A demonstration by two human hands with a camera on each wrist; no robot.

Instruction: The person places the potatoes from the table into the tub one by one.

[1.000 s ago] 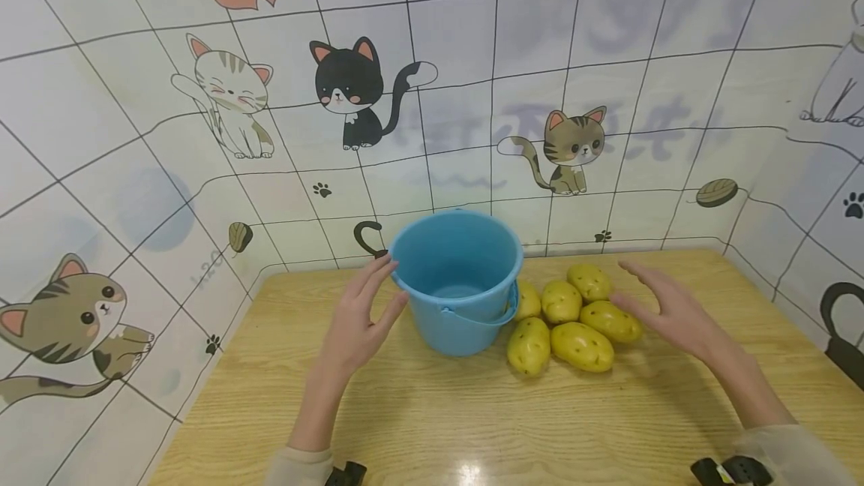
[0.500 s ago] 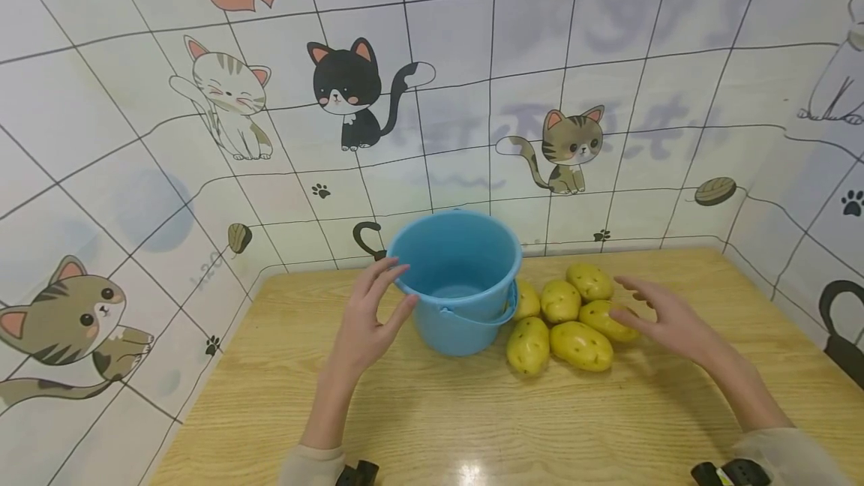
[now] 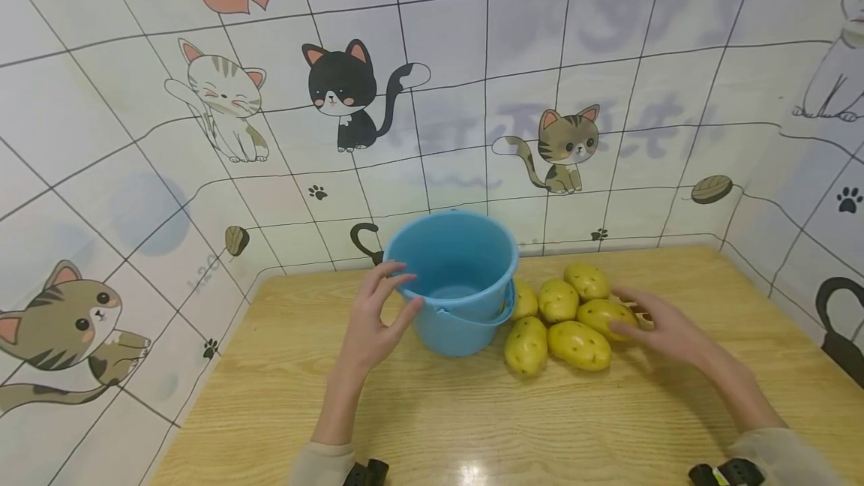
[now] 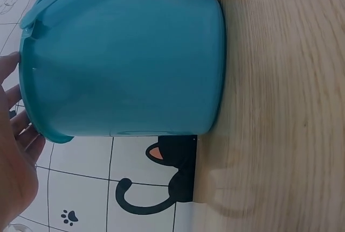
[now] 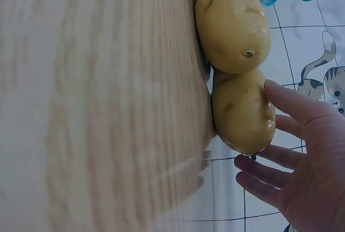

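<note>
A blue bucket (image 3: 466, 325) stands upright on the table, its handle hanging down on the right side. At its left rim is my left hand (image 3: 370, 325), fingers spread and loosely bent, thumb apart from them; whether they touch the rim I cannot tell. Several yellow potatoes lie clustered right of the bucket. My right hand (image 3: 664, 328) is at the rightmost potato (image 3: 601, 317), its thumb and fingers spread around the near end. In the right wrist view the thumb meets or nearly meets this potato (image 5: 242, 113), while the fingers extend past its end.
The light wooden table (image 3: 432, 426) runs back to a tiled wall covering (image 3: 459, 133) with printed cats. A front potato (image 3: 580, 346) and another potato (image 3: 526, 347) lie nearest me. Dark devices are strapped at both wrists.
My left hand has moved right, closer to the bucket rim. My right hand has lowered toward the rightmost potato. Bucket and potatoes stay in place; the head view shifts slightly.
</note>
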